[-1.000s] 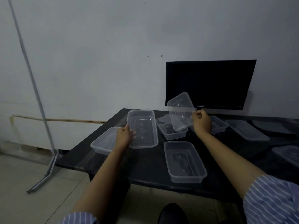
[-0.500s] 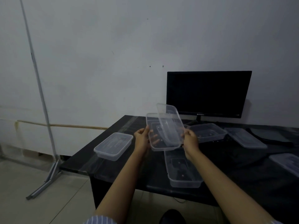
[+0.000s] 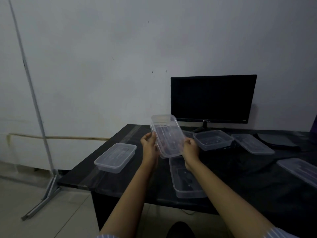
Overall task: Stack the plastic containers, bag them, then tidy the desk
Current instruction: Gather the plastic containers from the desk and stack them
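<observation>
Both hands hold a clear plastic container (image 3: 167,135) tilted in the air above the black tabletop (image 3: 240,169), in front of the dark monitor (image 3: 212,98). The left hand (image 3: 149,146) has its grip curled round the container's left long edge; the right hand (image 3: 190,148) has its grip curled round the near right corner. Whether the held piece is one container or two nested cannot be told. Just below it an open container (image 3: 186,179) lies near the tabletop's front edge, an upturned container (image 3: 115,157) sits to the left, and another open container (image 3: 213,140) rests by the monitor stand
</observation>
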`<state>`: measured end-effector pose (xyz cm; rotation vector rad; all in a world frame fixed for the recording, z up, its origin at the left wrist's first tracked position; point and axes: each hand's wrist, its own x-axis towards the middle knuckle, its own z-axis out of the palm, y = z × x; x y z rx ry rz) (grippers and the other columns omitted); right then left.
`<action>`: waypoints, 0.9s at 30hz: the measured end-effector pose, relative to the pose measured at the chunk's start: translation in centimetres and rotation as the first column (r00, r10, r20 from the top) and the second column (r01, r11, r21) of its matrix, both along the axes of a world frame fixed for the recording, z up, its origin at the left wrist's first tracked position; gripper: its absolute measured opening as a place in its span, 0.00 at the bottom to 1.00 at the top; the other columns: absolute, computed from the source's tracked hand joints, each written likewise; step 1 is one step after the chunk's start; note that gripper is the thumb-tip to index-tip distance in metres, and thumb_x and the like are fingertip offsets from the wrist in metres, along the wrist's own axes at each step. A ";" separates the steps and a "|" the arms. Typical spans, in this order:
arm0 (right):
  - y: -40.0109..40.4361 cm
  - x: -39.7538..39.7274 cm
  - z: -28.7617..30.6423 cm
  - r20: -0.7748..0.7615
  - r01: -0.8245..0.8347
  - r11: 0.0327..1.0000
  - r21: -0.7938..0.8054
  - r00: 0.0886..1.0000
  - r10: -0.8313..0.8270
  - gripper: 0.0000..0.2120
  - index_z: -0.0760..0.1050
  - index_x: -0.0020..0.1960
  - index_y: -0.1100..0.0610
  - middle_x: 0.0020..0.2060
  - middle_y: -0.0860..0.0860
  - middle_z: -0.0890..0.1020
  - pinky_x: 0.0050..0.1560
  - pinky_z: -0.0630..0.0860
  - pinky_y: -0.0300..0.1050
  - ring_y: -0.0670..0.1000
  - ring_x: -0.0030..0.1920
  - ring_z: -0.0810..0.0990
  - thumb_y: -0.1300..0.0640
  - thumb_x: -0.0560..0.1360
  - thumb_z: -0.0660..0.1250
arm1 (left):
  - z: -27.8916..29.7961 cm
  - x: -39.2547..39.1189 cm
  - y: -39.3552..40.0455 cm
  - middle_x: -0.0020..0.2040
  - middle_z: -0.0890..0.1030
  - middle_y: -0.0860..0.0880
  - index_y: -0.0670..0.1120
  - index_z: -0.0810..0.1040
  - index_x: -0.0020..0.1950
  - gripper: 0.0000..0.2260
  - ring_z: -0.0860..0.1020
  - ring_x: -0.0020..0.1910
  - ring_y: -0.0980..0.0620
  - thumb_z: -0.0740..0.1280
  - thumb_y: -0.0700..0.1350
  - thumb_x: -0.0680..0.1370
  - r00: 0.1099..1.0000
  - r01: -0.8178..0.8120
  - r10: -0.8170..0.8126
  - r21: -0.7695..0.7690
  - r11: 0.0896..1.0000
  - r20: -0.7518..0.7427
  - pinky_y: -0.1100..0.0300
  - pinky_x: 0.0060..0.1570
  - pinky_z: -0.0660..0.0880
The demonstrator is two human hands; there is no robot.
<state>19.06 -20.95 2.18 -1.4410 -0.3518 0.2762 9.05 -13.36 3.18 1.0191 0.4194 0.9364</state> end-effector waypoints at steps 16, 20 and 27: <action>-1.1 -0.7 1.0 0.057 -0.013 0.999 -0.053 0.998 0.016 0.18 0.73 0.62 0.64 0.51 0.59 0.77 0.51 0.73 0.51 0.58 0.50 0.77 0.54 0.82 0.53 | -0.3 -1.3 0.4 0.57 0.82 0.40 0.41 0.75 0.63 0.13 0.82 0.54 0.43 0.65 0.40 0.78 0.975 0.220 -0.215 0.233 0.947 -0.046 0.50 0.52 0.80; -1.2 -0.7 1.2 0.084 -0.065 0.987 -0.145 0.993 0.078 0.29 0.75 0.64 0.61 0.56 0.60 0.80 0.59 0.77 0.59 0.62 0.56 0.80 0.41 0.82 0.47 | 0.1 -1.5 0.1 0.59 0.80 0.38 0.39 0.74 0.66 0.15 0.82 0.55 0.42 0.63 0.38 0.79 0.954 0.296 -0.298 0.217 0.930 -0.026 0.53 0.49 0.81; -1.8 -1.2 0.4 0.228 0.003 0.993 -0.122 0.973 0.025 0.32 0.78 0.57 0.64 0.49 0.62 0.83 0.51 0.81 0.57 0.60 0.48 0.83 0.42 0.83 0.44 | 0.2 -1.3 -0.3 0.57 0.82 0.41 0.41 0.74 0.65 0.14 0.82 0.54 0.44 0.63 0.38 0.79 0.947 0.322 -0.316 0.211 0.923 -0.062 0.54 0.48 0.81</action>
